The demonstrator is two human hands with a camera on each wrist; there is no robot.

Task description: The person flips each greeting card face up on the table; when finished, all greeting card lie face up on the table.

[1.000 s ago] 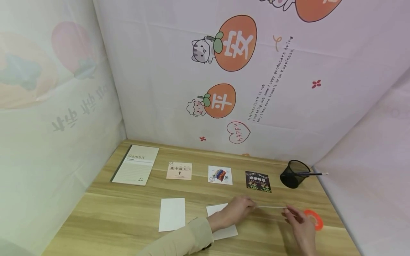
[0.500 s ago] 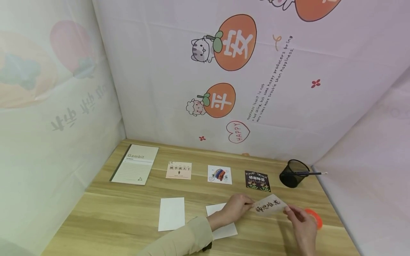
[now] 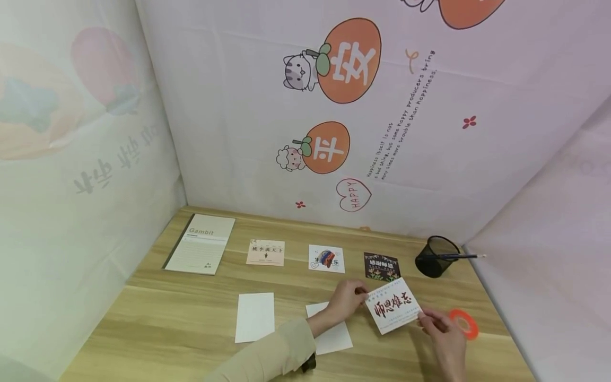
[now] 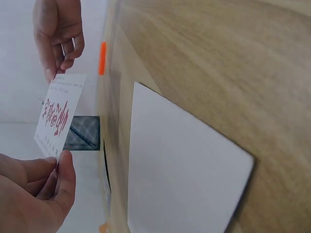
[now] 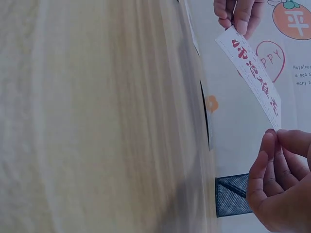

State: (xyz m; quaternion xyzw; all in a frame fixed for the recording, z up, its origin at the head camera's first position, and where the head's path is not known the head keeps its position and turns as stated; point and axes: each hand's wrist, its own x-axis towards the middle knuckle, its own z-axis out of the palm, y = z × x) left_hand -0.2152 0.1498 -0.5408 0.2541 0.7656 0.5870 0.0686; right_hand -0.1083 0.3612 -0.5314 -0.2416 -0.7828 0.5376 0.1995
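My left hand (image 3: 345, 301) and right hand (image 3: 444, 337) each pinch the red-lettered card (image 3: 393, 306) between thumb and fingers, at opposite ends. The card is raised above the desk (image 3: 167, 318), toward its right edge; the orange ring (image 3: 471, 328) lies nearer that edge.

We hold a white card (image 3: 393, 305) tilted above the table (image 3: 167, 329), its face toward us: bold red Chinese characters across the middle, fine print above and below. Our left fingers (image 4: 67, 178) pinch its nine-o'clock corner, our right fingers (image 5: 294, 141) its three-o'clock corner.
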